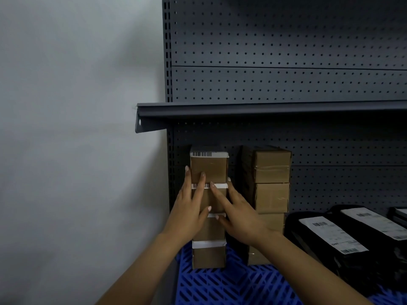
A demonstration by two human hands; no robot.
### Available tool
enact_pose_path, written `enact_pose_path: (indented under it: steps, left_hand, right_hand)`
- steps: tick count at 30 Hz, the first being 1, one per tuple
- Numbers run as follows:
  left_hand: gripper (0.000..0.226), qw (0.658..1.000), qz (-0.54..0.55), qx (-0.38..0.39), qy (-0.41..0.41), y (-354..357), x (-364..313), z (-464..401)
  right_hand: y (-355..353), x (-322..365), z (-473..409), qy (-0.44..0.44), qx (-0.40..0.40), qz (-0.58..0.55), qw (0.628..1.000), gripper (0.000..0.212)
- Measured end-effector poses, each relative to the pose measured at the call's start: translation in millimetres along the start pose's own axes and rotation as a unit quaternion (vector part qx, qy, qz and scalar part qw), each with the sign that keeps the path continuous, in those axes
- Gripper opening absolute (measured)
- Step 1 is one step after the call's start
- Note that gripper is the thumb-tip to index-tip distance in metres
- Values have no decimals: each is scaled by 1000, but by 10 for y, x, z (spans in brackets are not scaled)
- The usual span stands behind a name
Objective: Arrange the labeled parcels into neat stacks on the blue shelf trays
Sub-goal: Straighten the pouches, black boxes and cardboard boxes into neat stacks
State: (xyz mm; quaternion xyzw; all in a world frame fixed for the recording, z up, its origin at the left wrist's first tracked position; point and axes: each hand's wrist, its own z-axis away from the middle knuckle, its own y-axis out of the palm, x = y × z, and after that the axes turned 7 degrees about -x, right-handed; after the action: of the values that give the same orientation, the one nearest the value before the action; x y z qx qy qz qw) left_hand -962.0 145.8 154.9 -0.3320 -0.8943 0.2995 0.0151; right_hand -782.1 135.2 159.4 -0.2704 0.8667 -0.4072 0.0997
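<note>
- Two stacks of brown cardboard parcels stood on the blue tray (231, 287), at its back left corner against the perforated back panel (286, 40).
- In the left stack (208, 208) four boxes showed, one squarely upon another; white barcode labels wrapped over their top front edges.
- On the top box (209, 166) the barcode strip was plainly visible along the upper edge.
- At the left hand (189, 208) the fingers were straight and spread, pressing flat on the front and left side of the upper boxes; the thumb reached across the second box's face.
- At the right hand (237, 214) the fingers were likewise extended, the index tip touching the label of the second box, the others lying along the stack's right edge.
- Neither hand curled round anything.
- Just beside, on the right, the second stack (272, 186) rose to about the same height, its boxes bound with clear tape.
- Farther right on the tray lay black mailer bags (343, 245) with white shipping labels, overlapping one another.
- Above the parcels ran a dark grey metal shelf (264, 110).
- A pale wall (77, 128) filled the left.
</note>
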Motion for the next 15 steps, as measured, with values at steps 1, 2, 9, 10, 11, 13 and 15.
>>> enact_pose_path:
  steps: [1,2,9,10,11,13,15]
  left_hand:
    - [95,1000,2,-2,-1,-4,9,7]
    - [95,1000,6,-3,-4,-15,10,25]
    - [94,998,-8,56,-40,30,156,561]
    - [92,996,-15,71,-44,62,195,667]
    - [91,995,-20,85,-48,101,230,764]
    - [87,992,-29,112,-52,188,297,921]
    - [85,989,-41,136,-50,282,358,1029]
  right_hand:
    - [-5,5,6,0,-3,0,1000,84]
    - [-13,10,24,0,-8,-2,1000,82]
    - [123,-8,557,-11,26,-18,999,78]
    - [177,-20,649,-12,44,-10,999,78]
    - [232,-32,731,-10,64,-2,998,77]
    - [342,-47,848,5,101,6,995,73]
    - [432,-49,908,23,130,6,991,68]
